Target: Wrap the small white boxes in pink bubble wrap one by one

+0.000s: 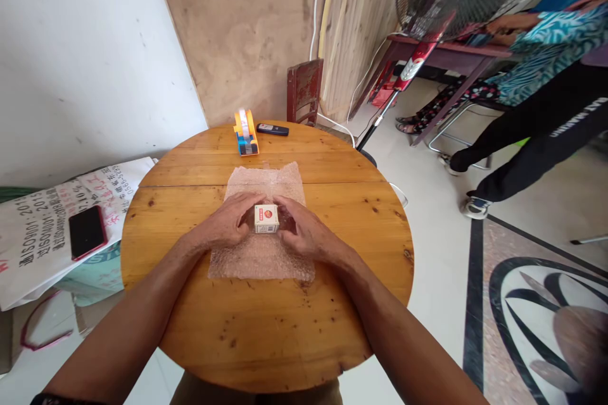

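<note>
A small printed box (pixel 266 218) sits near the middle of a sheet of bubble wrap (pixel 261 262), a placement that probably leaves a margin of wrap on every side. The left hand (pixel 230 221) and the right hand (pixel 304 228) curve around it from opposite flanks, thumbs set apart from fingers, an arrangement apparently suited to steadying it. The box lies between the two cupped hands, its printed top and near face uncovered; whether the fingertips press on it cannot be told. Beneath is a round wooden table (pixel 266 342). Near its far edge, a tape dispenser (pixel 246 136) and a dark oblong object (pixel 272 130) stand side by side, perhaps to keep the working area free.
</note>
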`<act>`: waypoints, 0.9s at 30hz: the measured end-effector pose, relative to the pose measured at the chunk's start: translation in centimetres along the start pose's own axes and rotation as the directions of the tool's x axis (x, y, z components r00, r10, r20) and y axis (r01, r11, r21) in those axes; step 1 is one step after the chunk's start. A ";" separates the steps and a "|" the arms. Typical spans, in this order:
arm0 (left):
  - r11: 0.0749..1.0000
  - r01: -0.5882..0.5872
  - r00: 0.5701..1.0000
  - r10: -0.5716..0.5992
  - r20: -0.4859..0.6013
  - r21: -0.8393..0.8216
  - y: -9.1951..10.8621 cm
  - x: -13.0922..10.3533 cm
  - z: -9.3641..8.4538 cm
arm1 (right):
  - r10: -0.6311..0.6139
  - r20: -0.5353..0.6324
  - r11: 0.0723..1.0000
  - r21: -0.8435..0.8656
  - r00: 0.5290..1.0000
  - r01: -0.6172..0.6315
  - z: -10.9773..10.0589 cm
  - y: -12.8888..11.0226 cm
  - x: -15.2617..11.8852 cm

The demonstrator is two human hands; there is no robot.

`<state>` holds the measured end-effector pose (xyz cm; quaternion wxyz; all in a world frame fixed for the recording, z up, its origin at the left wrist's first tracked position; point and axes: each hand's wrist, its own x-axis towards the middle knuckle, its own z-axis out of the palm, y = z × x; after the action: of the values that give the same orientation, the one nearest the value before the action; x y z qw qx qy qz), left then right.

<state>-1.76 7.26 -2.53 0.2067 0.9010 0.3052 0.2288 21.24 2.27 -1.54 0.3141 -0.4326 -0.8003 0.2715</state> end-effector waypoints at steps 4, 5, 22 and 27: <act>1.000 0.007 1.000 -0.007 -0.025 -0.011 -0.2 0.0 0.1 | 0.074 -0.034 0.991 0.113 0.997 -0.070 0.0 1.0 0.0; 1.000 0.019 0.999 -0.019 -0.040 -0.017 -0.1 0.0 -0.1 | 0.090 -0.043 0.988 0.126 0.995 -0.084 0.0 1.2 0.0; 0.888 0.025 0.992 -0.078 0.097 0.460 10.1 -5.3 0.1 | 0.042 -0.137 0.998 0.058 0.990 -0.034 0.3 0.4 0.3; 0.870 -0.030 1.000 0.021 0.023 0.492 9.3 -4.9 1.5 | 0.065 -0.067 0.986 0.158 0.996 -0.054 0.6 0.0 0.4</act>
<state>-0.20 -3.00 -0.44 -0.0297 0.9298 0.3398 0.1386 20.61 2.46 -1.85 0.3676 -0.4398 -0.7514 0.3269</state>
